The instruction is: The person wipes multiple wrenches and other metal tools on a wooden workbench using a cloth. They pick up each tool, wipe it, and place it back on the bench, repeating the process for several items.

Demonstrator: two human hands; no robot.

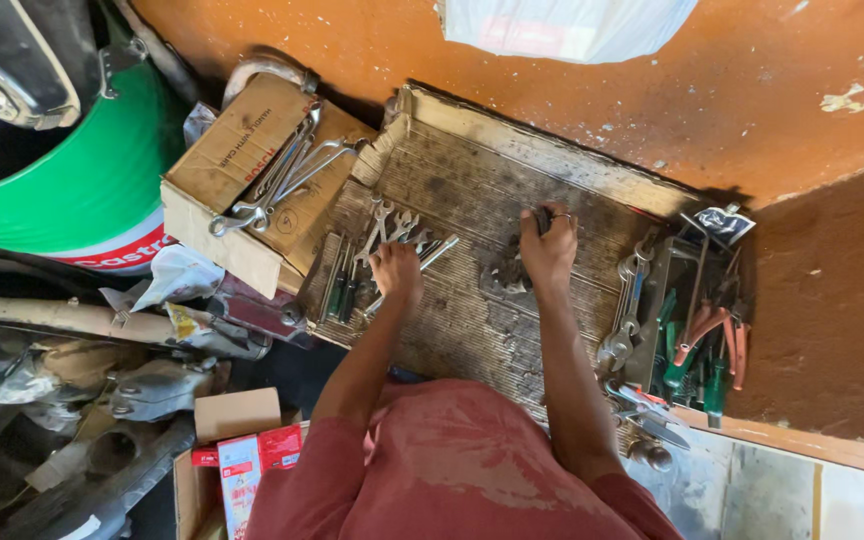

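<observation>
Up-left — wrench (422,258) shaft from left hand (397,272)

You get even, soft daylight here, bright on the orange-painted wall (712,90) and dimmer toward the left, where the cluttered floor corner sinks into shadow. A dark shadow band runs under the worn ribbed wooden surface (512,170). Glare whitens the white plastic bag (562,25) at top. Focus stays sharp centrally; the wide lens bends the edges.
</observation>
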